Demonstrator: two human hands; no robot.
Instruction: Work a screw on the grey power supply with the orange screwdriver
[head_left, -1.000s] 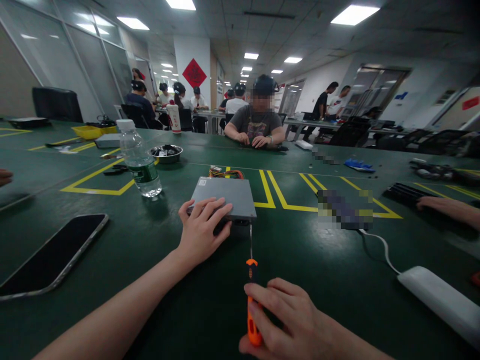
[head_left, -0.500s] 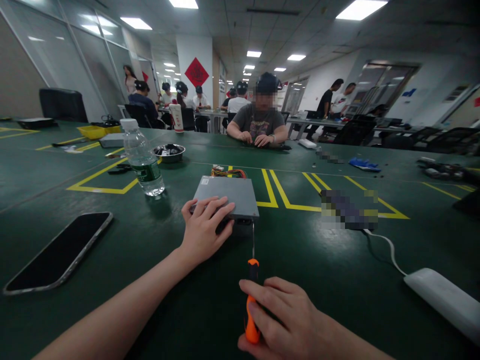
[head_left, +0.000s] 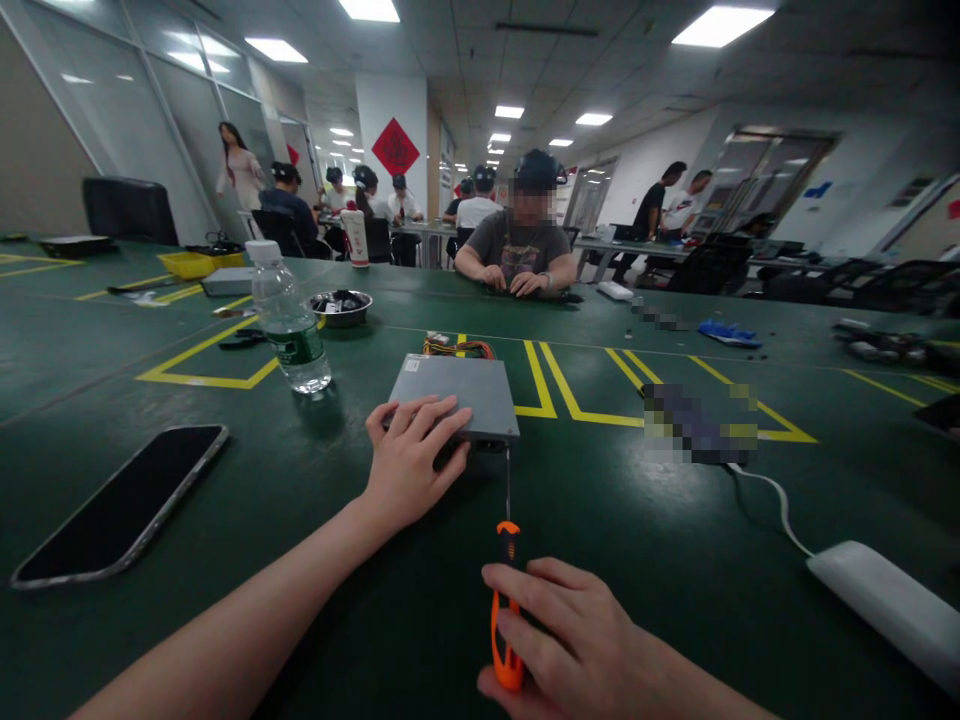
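A grey metal computer power supply (head_left: pixel 480 385) lies flat on the green table, its bundle of coloured wires (head_left: pixel 457 347) at the far side. My left hand (head_left: pixel 414 462) holds it, fingers spread over the top near the left front corner and thumb against the front face. Below it, my right hand (head_left: pixel 581 640) is closed around an orange and black screwdriver (head_left: pixel 509 542), thumb and fingers on the handle. The thin shaft points away from me, and its tip meets the power supply's front face near the right corner. The exact contact spot is too small to make out.
A water bottle (head_left: pixel 291 325) stands left of the power supply, with a metal bowl (head_left: pixel 341 307) of dark parts behind. A phone (head_left: pixel 124 505) lies at left. On the right, a white cable (head_left: pixel 780 500) runs to a white device (head_left: pixel 889 600). A person (head_left: pixel 517 240) sits opposite.
The screwdriver handle has turned a little in my right hand, and its dark and orange faces show differently. My left hand and the power supply hold their place.
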